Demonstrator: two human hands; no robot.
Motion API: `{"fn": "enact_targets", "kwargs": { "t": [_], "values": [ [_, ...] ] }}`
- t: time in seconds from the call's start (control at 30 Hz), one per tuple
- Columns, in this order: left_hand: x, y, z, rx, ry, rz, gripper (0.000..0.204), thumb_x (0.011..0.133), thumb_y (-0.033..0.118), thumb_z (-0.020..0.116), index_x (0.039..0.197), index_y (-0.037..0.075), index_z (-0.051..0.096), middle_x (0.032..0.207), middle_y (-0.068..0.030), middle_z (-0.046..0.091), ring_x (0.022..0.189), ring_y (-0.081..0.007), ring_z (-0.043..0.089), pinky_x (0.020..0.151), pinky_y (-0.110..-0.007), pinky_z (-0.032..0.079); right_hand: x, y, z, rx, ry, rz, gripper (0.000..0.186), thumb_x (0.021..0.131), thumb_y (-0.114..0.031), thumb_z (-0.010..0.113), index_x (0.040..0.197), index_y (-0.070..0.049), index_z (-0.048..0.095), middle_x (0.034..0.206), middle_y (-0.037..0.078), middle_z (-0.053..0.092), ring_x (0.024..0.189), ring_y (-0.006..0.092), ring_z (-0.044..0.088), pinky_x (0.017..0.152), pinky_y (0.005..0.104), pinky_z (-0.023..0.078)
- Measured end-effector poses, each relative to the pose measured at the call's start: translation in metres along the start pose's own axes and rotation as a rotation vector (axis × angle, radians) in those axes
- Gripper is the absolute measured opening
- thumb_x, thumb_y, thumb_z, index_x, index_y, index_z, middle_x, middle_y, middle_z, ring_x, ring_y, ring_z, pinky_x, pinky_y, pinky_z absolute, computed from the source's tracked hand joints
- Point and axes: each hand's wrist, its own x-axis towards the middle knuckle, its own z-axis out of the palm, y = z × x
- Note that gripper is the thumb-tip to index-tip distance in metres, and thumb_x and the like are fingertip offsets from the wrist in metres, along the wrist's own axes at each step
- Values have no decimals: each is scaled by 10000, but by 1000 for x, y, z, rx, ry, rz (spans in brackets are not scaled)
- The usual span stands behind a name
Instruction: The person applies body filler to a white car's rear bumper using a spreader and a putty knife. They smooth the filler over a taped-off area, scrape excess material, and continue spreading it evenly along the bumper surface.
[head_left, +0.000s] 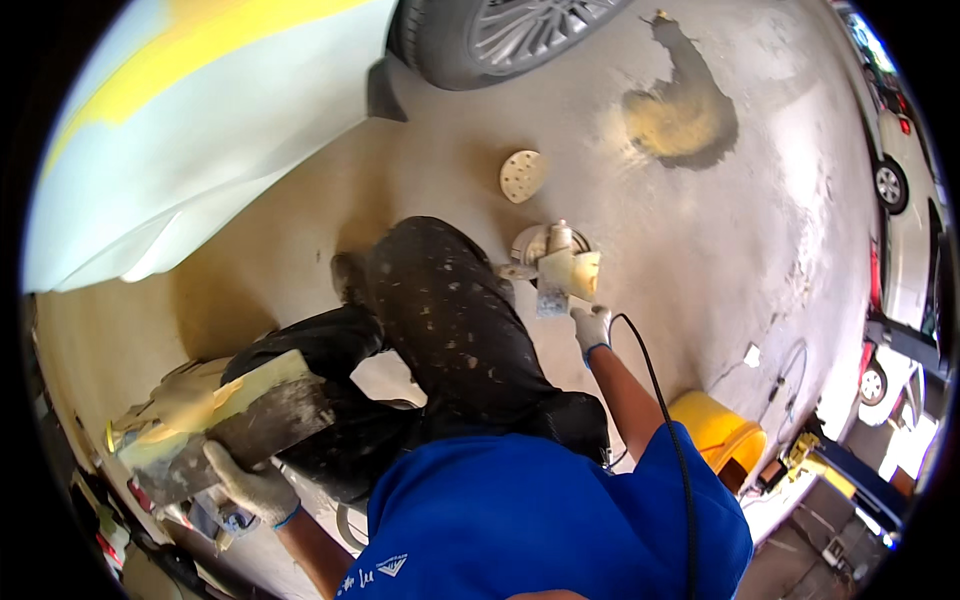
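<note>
My left hand (250, 488), in a pale work glove, grips the lower edge of a long dark mixing board (265, 420). Yellow putty (268, 378) lies along the board's upper edge, and the board rests near my left knee. My right hand (592, 325), gloved too, is closed on a putty knife (554, 285) with a wide grey blade. Yellowish putty shows beside the blade. The knife is above a round grey object (530, 243) on the floor, mostly hidden behind it. My fingers cover the knife's handle.
A pale car body panel (230, 120) with a yellow patch fills the upper left, beside a wheel (520, 35). A perforated sanding disc (522, 176) lies on the floor. A yellow bucket (720, 430) stands at my right. A black cord (665, 410) passes over my right arm.
</note>
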Motion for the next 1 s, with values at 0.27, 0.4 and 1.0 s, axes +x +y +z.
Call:
{"fn": "enact_targets", "kwargs": {
  "t": [0.27,0.4,1.0],
  "values": [
    [-13,29,33,-75,43,-147,480,1013,346,598,1360,21,534,1262,-88,573,1092,-193,571,935,-306,479,-18,14,2,495,-482,569,534,870,-343,707,1274,-65,493,1134,98,496,1000,277,538,831,495,523],
    [-15,43,44,-185,53,-198,458,999,373,618,1284,18,566,1240,-86,573,1059,-169,568,897,-305,485,0,39,14,642,-635,587,364,933,-296,646,1183,-39,584,1136,147,589,1003,314,586,877,488,520],
    [-12,19,50,-220,-97,-234,393,1030,182,527,1410,89,496,1275,-205,555,1115,-307,588,968,-426,471,-16,31,-25,1118,-756,415,381,933,-95,444,1290,-96,579,1032,46,646,841,220,624,792,374,532]
  ]
}}
